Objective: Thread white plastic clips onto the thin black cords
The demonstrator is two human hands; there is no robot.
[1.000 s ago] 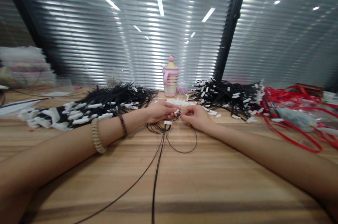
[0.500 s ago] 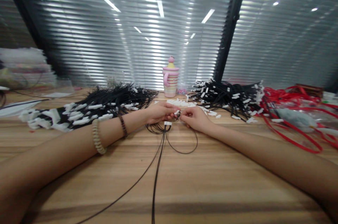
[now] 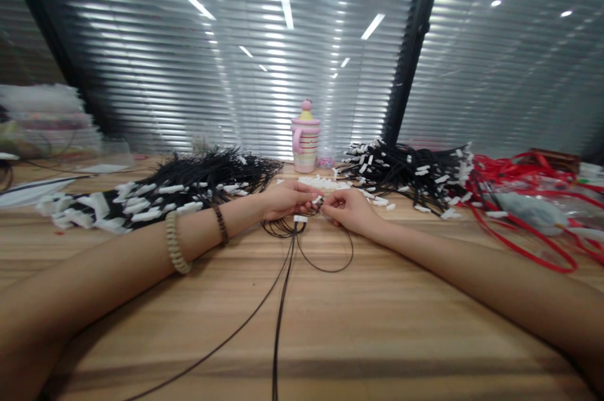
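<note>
We have a small white connector [image 3: 317, 200] at the fingertips of our left hand [image 3: 293, 199]; left thumb and forefinger pinch it, so it sits at the right-hand end of that hand, in the narrow gap facing our right hand [image 3: 352, 208]; right thumb and fingers are bent toward each other just beside the connector, by some dark wire ends [image 3: 321, 203]; too small for us to tell whether they have closed on a wire.

Below the hands a second white connector [image 3: 300, 219] lies near the left fingers, apart from them; black wires [image 3: 277, 332] run from it down the wooden table [image 3: 377, 338] toward us, one veering off to the left; a coil of black wire [image 3: 278, 230] sits under the left hand, and a wider wire loop [image 3: 329, 271] swings out to the right, its far end going up under the right hand.

Beyond the hands we see loose white pieces [image 3: 325, 184], then a pink lidded cup [image 3: 306, 152]; a pile of black cables with white ends [image 3: 207, 174] lies beyond the left forearm, a similar cable pile [image 3: 406, 168] beyond the right hand; red straps [image 3: 523, 248] at far right; two bracelets [image 3: 175, 243] on our left arm.
</note>
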